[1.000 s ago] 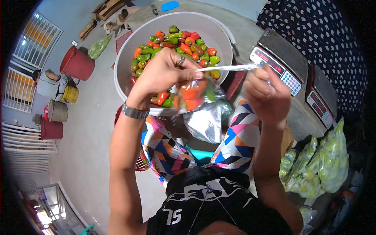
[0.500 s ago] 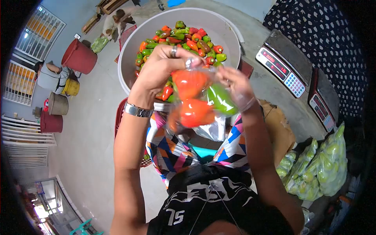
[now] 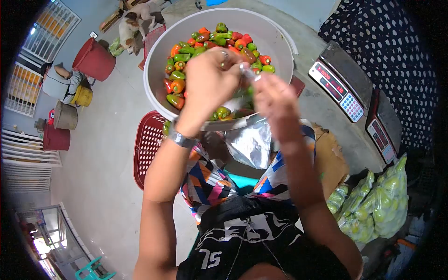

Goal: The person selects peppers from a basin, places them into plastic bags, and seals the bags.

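Observation:
Over the big grey tub (image 3: 156, 95), my two hands meet at the twisted neck of a clear plastic bag (image 3: 249, 71). My left hand (image 3: 212, 77), with a ring and a metal watch at the wrist, has its fingers closed on one side of that neck. Pinching the other side is my right hand (image 3: 278, 98), smeared by motion. The bag's body is blurred and mostly hidden between and behind my hands. Red, orange and green bell peppers (image 3: 177, 86) lie in the tub below. A silver foil-like packet (image 3: 251, 143) rests near my lap.
Two digital scales (image 3: 336, 88) (image 3: 381, 135) stand to the right. Bags of green vegetables (image 3: 382, 200) lie below them, near brown cardboard (image 3: 330, 156). A red basket (image 3: 148, 144) is left of my knees. A dog (image 3: 130, 30), red bucket (image 3: 94, 58) and teal stool (image 3: 94, 269) are farther left.
Both hands have moved with the bag; its red and green peppers, plain before, are now hidden or blurred. The bag's neck looks more tightly twisted. My view has shifted, showing more of the dog and basket.

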The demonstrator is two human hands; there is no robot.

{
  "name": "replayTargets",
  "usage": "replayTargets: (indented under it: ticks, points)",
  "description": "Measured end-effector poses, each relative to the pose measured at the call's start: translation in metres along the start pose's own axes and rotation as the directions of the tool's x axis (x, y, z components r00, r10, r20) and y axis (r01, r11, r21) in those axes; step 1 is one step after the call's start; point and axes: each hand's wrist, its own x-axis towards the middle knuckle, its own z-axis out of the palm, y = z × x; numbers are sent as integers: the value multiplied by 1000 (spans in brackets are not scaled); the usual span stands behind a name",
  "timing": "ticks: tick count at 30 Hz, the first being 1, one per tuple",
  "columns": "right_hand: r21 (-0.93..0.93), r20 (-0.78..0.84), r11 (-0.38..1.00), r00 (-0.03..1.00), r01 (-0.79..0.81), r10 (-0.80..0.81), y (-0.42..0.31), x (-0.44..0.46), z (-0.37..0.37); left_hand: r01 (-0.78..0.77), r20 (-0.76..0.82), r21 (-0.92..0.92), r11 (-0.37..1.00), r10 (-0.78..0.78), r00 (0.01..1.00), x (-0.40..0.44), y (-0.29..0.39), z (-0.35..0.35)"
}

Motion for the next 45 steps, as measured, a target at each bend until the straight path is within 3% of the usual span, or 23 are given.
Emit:
replayTargets:
  ticks: [2, 4, 6, 7, 8, 9, 12, 13, 14, 16, 17, 18, 19, 20, 22, 25, 27, 28, 32, 35, 41, 43, 45]
  points:
    - [415, -33, 897, 982, -156, 186, 18, -22, 45, -100, -108, -273, 957, 72, 991, -7, 19, 5]
    - [742, 390, 582, 920, -333, 30, 76, -9, 3, 116, 193, -763, 636, 53, 980, -11, 12, -7]
    - [19, 225, 1000, 974, -12, 7, 85, 10, -35, 374, 483, -760, 532, 77, 872, -17, -11, -10]
    - [-376, 139, 925, 990, 57, -4, 89, 19, -54, 315, 430, -698, 644, 24, 903, -14, -26, -12]
    - [196, 71, 968, 987, -157, 146, 34, 12, -32, 253, 365, -620, 743, -12, 931, -10, -36, -13]
    - [277, 197, 942, 971, -191, 139, 18, 12, -35, 315, 279, -488, 814, -196, 940, -10, -27, -14]
    - [-200, -80, 974, 989, 103, -121, 24, 6, -5, 156, 4, -68, 985, -156, 988, -22, 2, -1]
    - [-552, -113, 814, 951, 181, -289, 29, -4, 11, -93, -194, 68, 993, 105, 975, -25, -3, 10]
    - [-597, -214, 802, 955, 37, -203, 33, -11, 24, -136, -294, 66, 988, 150, 944, -31, -3, 19]
    - [-610, -234, 759, 864, 226, -446, 52, -18, 33, -71, -322, -221, 973, -4, 947, -40, 9, 26]
    - [-476, -242, 854, 902, 209, -356, 72, -18, 21, 191, -77, -526, 828, -271, 960, -47, 11, 23]
    - [-149, -175, 956, 945, 253, -277, 80, -18, 16, 303, 138, -795, 525, -331, 934, -53, 7, 21]
    - [196, -89, 954, 973, 226, -212, 84, -20, 14, 329, 265, -883, 335, -222, 938, -60, -3, 14]
    - [276, 16, 942, 979, 192, -204, 80, -24, 5, 364, 357, -922, 132, -80, 931, -64, -14, 8]
    - [404, 226, 911, 957, 78, -182, 65, -31, -6, 234, 266, -943, 235, 115, 957, -68, -24, 7]
    - [-306, 233, 950, 972, 68, 6, 41, -20, -29, 291, 352, -858, 423, 71, 933, -73, -48, -3]
    - [-609, 330, 676, 908, 415, -259, 28, -13, -25, 231, 318, -701, 675, 5, 948, -77, -56, -5]
    - [-706, 409, 460, 840, 539, -358, 26, -10, -23, 291, 314, -693, 660, -87, 945, -79, -56, -4]
    - [-730, 599, 34, 663, 682, -449, 24, -3, -9, 416, 266, -684, 599, -326, 907, -84, -45, -2]
    - [-607, 768, -83, 556, 791, -317, 7, 6, -15, 475, 350, -598, 645, -323, 879, -84, -45, -13]
    - [-587, 786, -22, 563, 810, -256, -15, 20, -15, 339, 305, -285, 897, -251, 919, -74, -23, -23]
    - [-789, 547, 299, 835, 537, -57, -23, 13, -8, 174, 253, -217, 960, -117, 960, -75, -20, -20]
    - [-810, 371, 532, 918, 247, 138, -27, 7, -10, 20, 164, -164, 986, 7, 987, -75, -20, -11]
